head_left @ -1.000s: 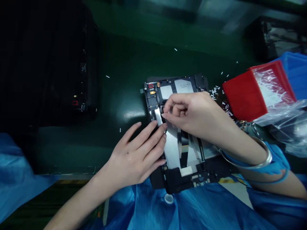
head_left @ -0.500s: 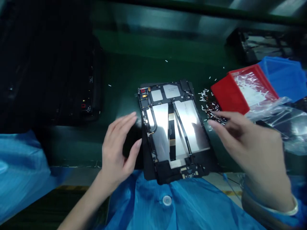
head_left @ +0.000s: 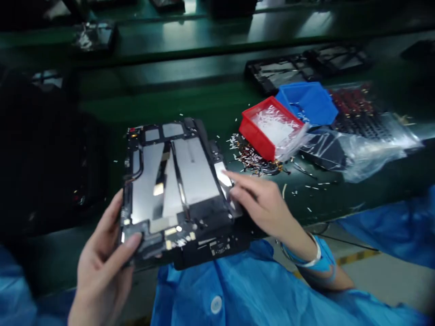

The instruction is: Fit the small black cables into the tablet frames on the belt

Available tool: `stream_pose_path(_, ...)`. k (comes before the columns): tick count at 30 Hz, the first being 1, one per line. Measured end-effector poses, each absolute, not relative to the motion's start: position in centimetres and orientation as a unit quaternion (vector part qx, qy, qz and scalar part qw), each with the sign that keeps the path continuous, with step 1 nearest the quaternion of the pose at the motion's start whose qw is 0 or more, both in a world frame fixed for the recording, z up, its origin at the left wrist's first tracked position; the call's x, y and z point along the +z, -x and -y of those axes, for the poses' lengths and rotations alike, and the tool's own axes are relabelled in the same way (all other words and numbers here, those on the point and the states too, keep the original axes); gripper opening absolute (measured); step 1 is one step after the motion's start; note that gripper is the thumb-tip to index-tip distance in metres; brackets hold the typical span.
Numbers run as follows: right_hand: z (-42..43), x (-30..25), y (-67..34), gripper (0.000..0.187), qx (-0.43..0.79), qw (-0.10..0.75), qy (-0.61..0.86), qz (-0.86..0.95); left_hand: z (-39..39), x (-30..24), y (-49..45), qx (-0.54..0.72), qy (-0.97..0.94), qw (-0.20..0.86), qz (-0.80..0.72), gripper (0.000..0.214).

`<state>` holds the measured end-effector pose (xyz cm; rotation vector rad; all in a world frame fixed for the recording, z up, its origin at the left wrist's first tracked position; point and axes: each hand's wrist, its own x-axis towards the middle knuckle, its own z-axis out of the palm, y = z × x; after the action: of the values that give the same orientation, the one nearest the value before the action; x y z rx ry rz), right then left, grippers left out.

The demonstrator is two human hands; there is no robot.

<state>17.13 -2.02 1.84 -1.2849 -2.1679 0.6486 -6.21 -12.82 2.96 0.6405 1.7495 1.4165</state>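
Observation:
An opened tablet back [head_left: 173, 181] with silver battery panels, black flex cables and circuit boards lies tilted near the table's front edge. My left hand [head_left: 102, 267] grips its lower left corner, thumb on top of the board. My right hand [head_left: 261, 203] touches the tablet's right edge, its fingers curled against the frame and a small silver piece beside them. A silver bangle and a blue cuff are on my right wrist.
A red bin [head_left: 268, 127] of white bits and a blue bin [head_left: 307, 102] stand at the right, with scattered small parts [head_left: 253, 158] in front and clear plastic bags [head_left: 360, 145] beside them. Dark trays [head_left: 285, 70] lie farther back. A black object [head_left: 50, 154] fills the left.
My left hand took hold of the tablet's lower left corner and the tablet shifted left and tilted. My right hand came back from the scattered parts to the tablet's right edge.

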Motion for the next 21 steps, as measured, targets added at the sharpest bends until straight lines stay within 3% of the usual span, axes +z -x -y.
stream_pose_path(3, -1.0, 1.3, -19.9, 0.04, 0.004, 0.324, 0.607, 0.725, 7.5, 4.5, 6.8, 0.607, -0.251, 0.397, -0.64, 0.056)
stream_pose_path(5, -2.8, 0.9, -21.1, 0.032, -0.068, 0.267, 0.664, 0.695, 3.3, 4.7, 7.6, 0.64, -0.286, 0.395, -0.593, 0.055)
stream_pose_path(8, -4.9, 0.8, -21.2, 0.026, -0.072, 0.14, 0.701, 0.696, -3.1, 3.6, 9.4, 0.659, -0.319, 0.403, -0.549, 0.057)
stream_pose_path(11, -6.7, 1.4, -19.9, 0.029, -0.062, 0.076, 0.72, 0.687, -9.4, 1.4, 11.3, 0.63, -0.354, 0.411, -0.555, 0.064)
stream_pose_path(16, -10.0, 2.1, -18.1, 0.033, -0.029, 0.087, 0.718, 0.69, -18.5, -3.4, 13.5, 0.569, -0.383, 0.423, -0.593, 0.075)
stream_pose_path(21, -12.7, 1.9, -17.2, 0.029, -0.03, 0.112, 0.713, 0.691, -24.3, -6.2, 15.2, 0.534, -0.425, 0.412, -0.604, 0.065)
